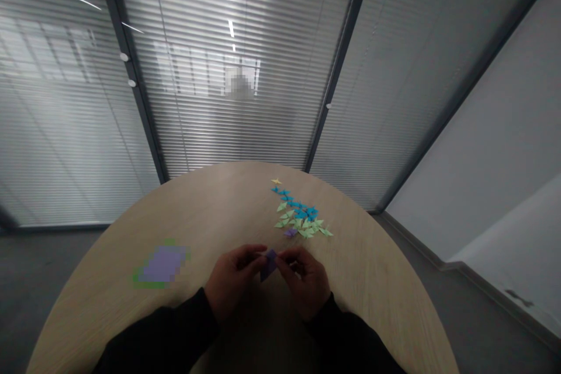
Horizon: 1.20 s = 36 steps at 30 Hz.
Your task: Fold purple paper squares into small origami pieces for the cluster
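Between my two hands is a small folded piece of purple paper (269,265), held just above the near part of the table. My left hand (234,274) pinches its left side between thumb and fingers. On the right side, my right hand (305,280) grips the paper in the same way. Beyond my hands lies a group of small folded paper stars: a purple one (290,233), several pale green ones (307,227), several blue ones (300,207) and a yellow one (276,181) at the far end.
A blurred purple stack (163,264) with green edges, seemingly paper sheets, lies on the left of the round wooden table (210,210). Glass panels with blinds (236,128) stand behind the table's far edge. A white wall (495,175) rises on the right.
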{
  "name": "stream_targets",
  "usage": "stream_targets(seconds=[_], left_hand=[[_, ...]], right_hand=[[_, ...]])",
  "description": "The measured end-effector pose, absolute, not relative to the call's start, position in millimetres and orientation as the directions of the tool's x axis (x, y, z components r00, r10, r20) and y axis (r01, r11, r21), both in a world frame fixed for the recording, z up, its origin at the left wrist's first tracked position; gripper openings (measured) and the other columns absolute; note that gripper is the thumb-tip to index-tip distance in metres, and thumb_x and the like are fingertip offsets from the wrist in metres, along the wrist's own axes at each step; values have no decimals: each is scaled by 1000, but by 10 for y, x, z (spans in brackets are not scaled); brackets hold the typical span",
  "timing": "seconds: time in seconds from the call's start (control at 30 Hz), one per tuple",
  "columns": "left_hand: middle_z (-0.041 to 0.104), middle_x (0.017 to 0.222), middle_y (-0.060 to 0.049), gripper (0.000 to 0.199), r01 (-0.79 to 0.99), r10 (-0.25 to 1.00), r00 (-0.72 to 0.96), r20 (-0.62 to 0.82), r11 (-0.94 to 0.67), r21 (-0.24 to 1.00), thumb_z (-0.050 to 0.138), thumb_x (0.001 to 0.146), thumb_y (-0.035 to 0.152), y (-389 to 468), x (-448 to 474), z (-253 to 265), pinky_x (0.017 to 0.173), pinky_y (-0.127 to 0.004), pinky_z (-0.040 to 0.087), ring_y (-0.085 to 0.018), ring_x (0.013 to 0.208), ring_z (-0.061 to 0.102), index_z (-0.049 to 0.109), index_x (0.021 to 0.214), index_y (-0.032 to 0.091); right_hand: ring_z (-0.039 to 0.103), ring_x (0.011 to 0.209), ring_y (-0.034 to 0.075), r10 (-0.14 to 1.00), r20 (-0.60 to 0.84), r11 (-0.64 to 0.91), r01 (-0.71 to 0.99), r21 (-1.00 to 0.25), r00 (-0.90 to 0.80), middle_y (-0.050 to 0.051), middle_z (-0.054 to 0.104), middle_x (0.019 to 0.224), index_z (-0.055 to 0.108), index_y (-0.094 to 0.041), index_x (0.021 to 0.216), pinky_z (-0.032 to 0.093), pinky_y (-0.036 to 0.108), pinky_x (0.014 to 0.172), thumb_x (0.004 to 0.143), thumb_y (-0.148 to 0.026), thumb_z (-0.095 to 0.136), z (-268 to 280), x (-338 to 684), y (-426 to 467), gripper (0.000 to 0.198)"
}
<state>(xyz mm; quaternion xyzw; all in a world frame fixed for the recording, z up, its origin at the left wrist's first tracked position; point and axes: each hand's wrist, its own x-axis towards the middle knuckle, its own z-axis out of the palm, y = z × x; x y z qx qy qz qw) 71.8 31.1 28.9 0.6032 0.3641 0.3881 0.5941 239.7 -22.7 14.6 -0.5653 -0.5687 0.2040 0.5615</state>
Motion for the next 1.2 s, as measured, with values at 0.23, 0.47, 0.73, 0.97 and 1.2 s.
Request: stream_targets(seconds=[0.23,0.47,0.73,0.97,1.2], left_hand=[[75,80,-8,35,114,893,450,15,-75,991,67,78,49,311,705,337,68,-32,50,-22,72,67,73,83,14],[75,84,-9,34,170,874,484,50,-150,974,63,81,47,294,718,339,69,-31,50,-22,73,67,72,89,15],[73,81,-8,33,98,890,447,88,-146,984,65,79,47,310,702,336,70,-31,48,-21,75,65,71,83,15],[64,74,-1,35,-14,918,394,44,-42,999,68,77,50,340,696,284,60,-25,41,-14,63,53,66,84,15],[62,73,-1,36,23,874,485,35,-53,998,67,78,51,326,705,311,62,-27,41,-15,66,54,64,82,16]], right_hand=[[66,64,16,868,439,301,456,-838,233,4,70,76,65,-20,84,52,26,57,86,-35,61,187,2372,-241,15],[66,67,16,884,419,304,423,-853,209,5,70,82,64,-20,91,52,25,56,84,-32,60,203,2349,-238,15],[65,72,17,904,377,290,360,-887,200,5,69,88,60,-21,107,51,24,56,78,-29,64,173,2335,-228,31],[62,59,15,966,229,170,371,-913,120,4,70,76,68,-18,95,49,25,54,82,-41,64,126,2334,-222,27],[66,67,19,950,269,207,327,-922,158,5,72,77,68,-19,92,52,27,57,84,-46,62,164,2336,-238,29]])
